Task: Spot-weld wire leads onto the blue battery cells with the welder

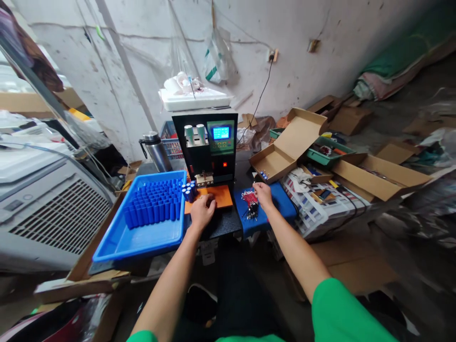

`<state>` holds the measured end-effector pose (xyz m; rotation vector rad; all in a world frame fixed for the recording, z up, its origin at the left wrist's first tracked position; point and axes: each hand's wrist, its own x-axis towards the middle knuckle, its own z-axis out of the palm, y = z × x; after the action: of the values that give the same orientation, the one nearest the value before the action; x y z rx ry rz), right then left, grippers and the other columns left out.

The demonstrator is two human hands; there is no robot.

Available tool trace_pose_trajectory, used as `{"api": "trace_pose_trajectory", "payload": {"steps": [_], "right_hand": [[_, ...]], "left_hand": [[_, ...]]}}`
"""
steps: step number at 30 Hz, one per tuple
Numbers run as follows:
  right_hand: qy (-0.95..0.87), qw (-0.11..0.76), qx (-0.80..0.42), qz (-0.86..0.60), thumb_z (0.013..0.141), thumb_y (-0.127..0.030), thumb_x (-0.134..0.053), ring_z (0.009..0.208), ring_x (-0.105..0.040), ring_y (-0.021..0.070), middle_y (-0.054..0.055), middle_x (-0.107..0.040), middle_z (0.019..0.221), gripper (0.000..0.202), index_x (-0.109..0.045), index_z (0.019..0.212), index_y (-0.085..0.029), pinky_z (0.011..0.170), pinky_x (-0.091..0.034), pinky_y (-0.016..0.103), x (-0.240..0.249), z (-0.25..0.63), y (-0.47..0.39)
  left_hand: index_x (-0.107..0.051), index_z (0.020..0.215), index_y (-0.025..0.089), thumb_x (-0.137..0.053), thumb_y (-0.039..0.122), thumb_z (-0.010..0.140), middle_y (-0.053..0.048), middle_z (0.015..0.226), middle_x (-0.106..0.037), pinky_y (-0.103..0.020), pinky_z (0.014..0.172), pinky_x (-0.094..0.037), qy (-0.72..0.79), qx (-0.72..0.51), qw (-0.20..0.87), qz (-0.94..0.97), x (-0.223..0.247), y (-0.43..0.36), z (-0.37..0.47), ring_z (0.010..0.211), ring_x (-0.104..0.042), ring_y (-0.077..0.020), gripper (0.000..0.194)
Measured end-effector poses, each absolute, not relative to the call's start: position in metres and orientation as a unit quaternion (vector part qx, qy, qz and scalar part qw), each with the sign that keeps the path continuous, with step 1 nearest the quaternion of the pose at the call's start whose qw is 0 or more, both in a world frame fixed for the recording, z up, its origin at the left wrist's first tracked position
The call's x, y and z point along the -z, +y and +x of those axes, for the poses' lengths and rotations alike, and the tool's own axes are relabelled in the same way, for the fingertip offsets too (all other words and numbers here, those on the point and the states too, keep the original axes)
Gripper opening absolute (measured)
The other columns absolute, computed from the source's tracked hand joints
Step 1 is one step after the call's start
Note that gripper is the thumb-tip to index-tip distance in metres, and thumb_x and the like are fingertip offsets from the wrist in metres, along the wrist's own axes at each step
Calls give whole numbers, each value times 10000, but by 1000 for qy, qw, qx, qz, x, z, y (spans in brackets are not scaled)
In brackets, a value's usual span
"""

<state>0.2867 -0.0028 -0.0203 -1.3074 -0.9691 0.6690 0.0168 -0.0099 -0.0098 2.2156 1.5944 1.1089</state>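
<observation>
My left hand (202, 210) rests on an orange board (223, 195) in front of a black machine (210, 159) with a lit blue screen. Its fingers are curled, and what they hold is hidden. Beside it stands a small cluster of blue cylindrical battery cells (189, 191). Many more cells (153, 204) stand in rows in a blue plastic tray (138, 244) further left. My right hand (262, 194) is pinched closed over a blue cloth (276, 213), next to a pile of red and black wires (251, 204). Anything between its fingertips is too small to name.
A steel flask (156, 151) stands behind the tray. An open cardboard box (281, 152) with a few cells at its corner lies behind my right hand. Right of the cloth are a white crate (306, 209), a green tray (329, 156) and another carton (384, 178).
</observation>
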Motion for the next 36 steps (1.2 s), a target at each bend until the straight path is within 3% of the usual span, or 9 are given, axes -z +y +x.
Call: {"api": "trace_pose_trajectory", "payload": {"steps": [6, 11, 16, 21, 25, 31, 36], "right_hand": [[-438, 695, -187, -539, 817, -528, -577, 644, -530, 153, 2, -566, 674, 340, -563, 748, -196, 621, -458, 269, -5, 259, -29], [-458, 702, -204, -506, 880, -500, -542, 565, -506, 141, -15, -556, 663, 302, -549, 840, -200, 559, -442, 264, -16, 218, -54], [-463, 707, -198, -496, 883, -484, -529, 621, -526, 149, 8, -586, 729, 287, -535, 834, -202, 604, -462, 276, -16, 188, -65], [-452, 711, -217, -494, 875, -490, -535, 636, -539, 157, 13, -591, 732, 288, -532, 826, -205, 610, -471, 283, -10, 174, -70], [-451, 700, -253, -492, 879, -493, -535, 611, -538, 153, 3, -579, 712, 290, -530, 837, -206, 588, -471, 283, -3, 170, -73], [-470, 677, -331, -460, 839, -504, -589, 611, -564, 156, 4, -588, 721, 306, -545, 861, -202, 570, -490, 283, 7, 167, -73], [-529, 604, -439, -404, 770, -467, -672, 618, -597, 170, 15, -624, 729, 300, -603, 862, -190, 554, -508, 286, 8, 165, -77]], "left_hand": [[-709, 1011, 156, -600, 446, 848, -71, 894, -726, -311, 707, -500, 494, -456, 246, 698, -3, -28, 21, 752, -652, -193, 351], [-730, 982, 155, -659, 492, 824, -80, 934, -744, -310, 784, -521, 447, -496, 381, 640, -14, -72, 54, 841, -675, -195, 379], [-730, 878, 126, -734, 509, 726, -60, 755, -720, -254, 583, -477, 426, -501, 500, 564, -22, -83, 78, 603, -603, -138, 412], [-680, 746, 133, -732, 491, 723, -16, 590, -642, -231, 522, -425, 418, -512, 504, 556, -21, -82, 75, 505, -538, -109, 363], [-669, 783, 150, -715, 512, 733, -35, 662, -685, -242, 519, -441, 421, -518, 510, 543, -12, -85, 65, 529, -579, -131, 368], [-696, 784, 155, -671, 440, 789, -51, 756, -711, -269, 681, -490, 458, -495, 422, 606, -4, -86, 41, 710, -631, -164, 286], [-663, 769, 165, -611, 457, 827, -45, 742, -692, -284, 698, -483, 488, -448, 399, 634, -7, -92, 22, 700, -617, -168, 302]]}}
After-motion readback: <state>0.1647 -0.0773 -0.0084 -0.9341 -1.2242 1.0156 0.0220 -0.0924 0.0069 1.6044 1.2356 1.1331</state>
